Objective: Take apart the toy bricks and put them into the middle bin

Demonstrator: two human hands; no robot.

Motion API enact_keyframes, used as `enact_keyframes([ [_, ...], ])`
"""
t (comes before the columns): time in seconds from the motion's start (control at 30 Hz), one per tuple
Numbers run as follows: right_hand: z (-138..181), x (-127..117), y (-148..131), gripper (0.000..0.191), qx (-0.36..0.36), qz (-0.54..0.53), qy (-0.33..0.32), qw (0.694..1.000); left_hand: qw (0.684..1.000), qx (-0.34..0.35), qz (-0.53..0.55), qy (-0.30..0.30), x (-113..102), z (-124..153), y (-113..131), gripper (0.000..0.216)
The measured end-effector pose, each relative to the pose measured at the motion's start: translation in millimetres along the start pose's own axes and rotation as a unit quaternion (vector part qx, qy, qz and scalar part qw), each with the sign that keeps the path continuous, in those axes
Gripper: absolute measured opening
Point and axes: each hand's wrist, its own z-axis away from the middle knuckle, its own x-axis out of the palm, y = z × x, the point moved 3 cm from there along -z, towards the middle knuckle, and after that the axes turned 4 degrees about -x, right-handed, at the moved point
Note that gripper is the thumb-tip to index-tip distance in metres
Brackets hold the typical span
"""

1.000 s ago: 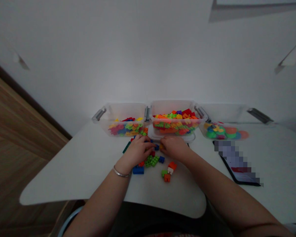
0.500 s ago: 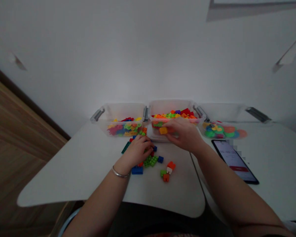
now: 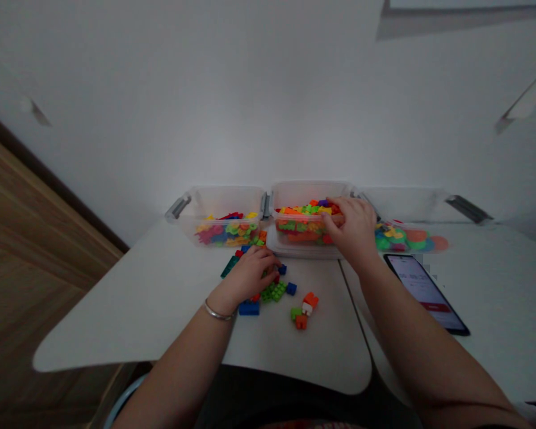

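Observation:
My left hand rests on the white table, fingers curled over a cluster of joined blocks in green, red and blue. My right hand reaches into the middle clear bin, fingers bent down among the coloured blocks; whether it holds a block is hidden. A blue block lies by my left wrist. A small orange, white and green piece sits in front of the cluster.
A left clear bin holds mixed coloured pieces. A right clear bin holds round coloured pieces. A phone with a lit screen lies right of my right arm. A wooden panel stands at far left.
My right hand left the cluster, lifted an orange block toward the middle bin, and now sits inside that bin. My left hand stayed on the cluster.

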Motion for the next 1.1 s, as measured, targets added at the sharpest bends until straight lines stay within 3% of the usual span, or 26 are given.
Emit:
enact_keyframes([
  [0.27, 4.8, 5.5, -6.2, 0.017, -0.034, 0.010, 0.035, 0.999, 1.000, 0.013, -0.002, -0.002, 0.3, 0.7, -0.2, 0.021],
  [0.57, 7.5, 8.6, -11.7, 0.026, -0.074, 0.055, -0.019, 0.996, 1.000, 0.003, -0.008, -0.003, 2.3, 0.2, -2.8, 0.024],
  [0.67, 9.5, 8.2, -13.8, 0.034, -0.074, 0.031, 0.010, 0.997, 1.000, -0.014, -0.012, 0.006, 0.3, 0.2, -2.3, 0.025],
  [0.8, 11.2, 1.8, -24.7, 0.023, -0.142, -0.040, 0.034, 0.989, 0.999, -0.035, -0.025, 0.022, -3.2, -0.2, -1.4, 0.023],
  [0.87, 12.5, 1.9, -34.7, 0.022, -0.202, -0.065, -0.037, 0.977, 0.998, -0.049, -0.029, 0.033, -4.9, -0.3, -1.5, 0.021],
  [0.93, 16.4, 7.2, -45.3, 0.021, -0.244, -0.079, -0.168, 0.952, 0.996, -0.066, -0.031, 0.042, -6.2, -0.4, -1.8, 0.020],
  [1.03, 27.4, 20.6, -57.0, 0.018, -0.252, -0.069, -0.357, 0.897, 0.994, -0.090, -0.034, 0.048, -7.7, -0.4, -2.3, 0.019],
  [1.1, 34.5, 29.0, -61.2, 0.019, -0.238, -0.049, -0.422, 0.874, 0.993, -0.101, -0.035, 0.051, -8.3, -0.5, -2.6, 0.020],
])
